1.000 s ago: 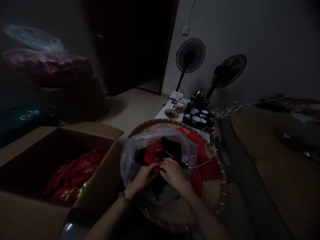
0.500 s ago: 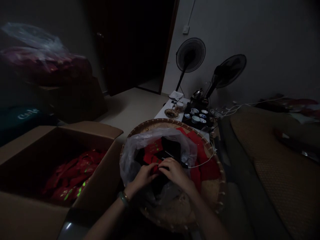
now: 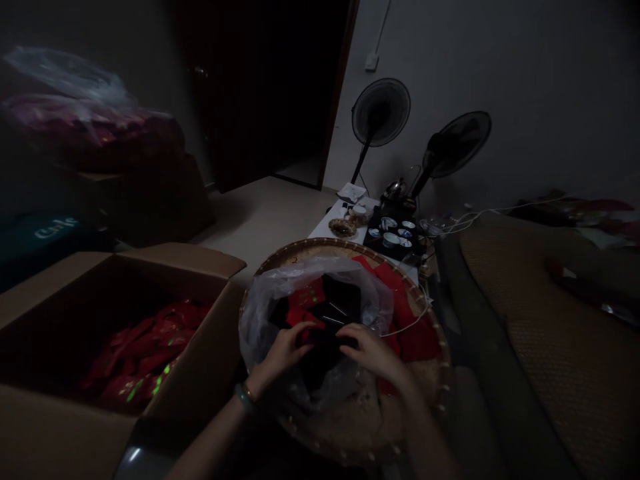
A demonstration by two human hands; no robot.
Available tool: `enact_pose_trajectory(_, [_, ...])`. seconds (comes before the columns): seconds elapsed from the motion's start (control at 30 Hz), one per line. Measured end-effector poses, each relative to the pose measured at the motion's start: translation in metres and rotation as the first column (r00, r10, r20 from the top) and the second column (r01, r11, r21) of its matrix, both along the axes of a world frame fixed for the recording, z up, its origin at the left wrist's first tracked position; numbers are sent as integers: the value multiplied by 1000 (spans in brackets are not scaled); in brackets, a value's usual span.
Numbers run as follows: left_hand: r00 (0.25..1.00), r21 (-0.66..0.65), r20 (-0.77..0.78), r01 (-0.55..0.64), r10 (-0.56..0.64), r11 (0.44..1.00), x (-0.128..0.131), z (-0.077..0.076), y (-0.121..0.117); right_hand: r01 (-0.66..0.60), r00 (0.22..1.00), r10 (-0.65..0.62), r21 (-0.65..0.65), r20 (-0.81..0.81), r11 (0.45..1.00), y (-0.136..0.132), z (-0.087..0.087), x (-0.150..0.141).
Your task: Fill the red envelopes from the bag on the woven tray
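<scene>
Both hands are over a clear plastic bag (image 3: 260, 300) of red and black cloth pieces, lying in a round woven bamboo tray (image 3: 370, 437). My left hand (image 3: 283, 353), with a bangle on the wrist, curls its thumb and fingers around dark material. Facing it, my right hand (image 3: 373, 353) is curled the same way. Black cloth (image 3: 323, 353) spans the gap between them; its exact kind is too dark to tell. Just beyond the fingers lies a glossy dark object (image 3: 335, 312). A red cloth piece with green marks (image 3: 303, 300) lies in the bag.
An open cardboard box (image 3: 200, 353) of red patterned packets or cloth stands left. Red cloth (image 3: 417, 330) and a white cable (image 3: 407, 328) lie in the tray's right side. Behind are a tea table with cups (image 3: 391, 239) and two fans (image 3: 381, 112). A woven mat (image 3: 550, 333) is right.
My hands were close together at a red piece; they have moved apart, the right hand shifting right. Black cloth now shows between them, and the glossy object is more exposed.
</scene>
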State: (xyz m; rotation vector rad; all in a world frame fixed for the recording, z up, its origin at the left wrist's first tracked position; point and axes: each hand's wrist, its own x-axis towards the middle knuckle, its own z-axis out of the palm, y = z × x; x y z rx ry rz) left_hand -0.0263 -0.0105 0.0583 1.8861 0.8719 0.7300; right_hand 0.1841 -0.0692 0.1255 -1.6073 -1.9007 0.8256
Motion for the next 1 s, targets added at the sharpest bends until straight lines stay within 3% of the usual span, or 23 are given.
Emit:
enact_pose_trajectory(0.1, [1000,0,-7,6,-6,1000,0,0,0,42,993,-57,136,107,990,-2,7,-10])
enact_pose_trajectory(0.17, [999,9,-52,4,-3,1000,0,-1,0,-7,983,-30,198,182,980,-1,12,-21])
enact_pose_trajectory(0.33, [1000,-12,-26,-4,3,1000,1,-2,0,-123,937,79,109,341,986,7,14,-36])
enact_pose_trajectory(0.5, [984,-196,178,54,-19,979,3,-3,1,-160,915,129,51,383,986,19,5,-37])
enact_pose_trajectory(0.63, [967,-311,254,92,-10,946,4,3,2,-160,927,139,31,350,987,23,0,-38])
enact_pose_trajectory(0.8, [958,-375,283,66,47,925,8,6,3,9,992,-18,73,127,997,24,-4,-36])
enact_pose_trajectory(0.9, [955,-391,279,17,101,920,11,3,3,-35,995,27,91,92,995,24,-4,-33])
enact_pose_trajectory(1.0, [950,-381,282,-19,135,924,13,0,3,-155,978,146,50,150,987,23,-3,-32])
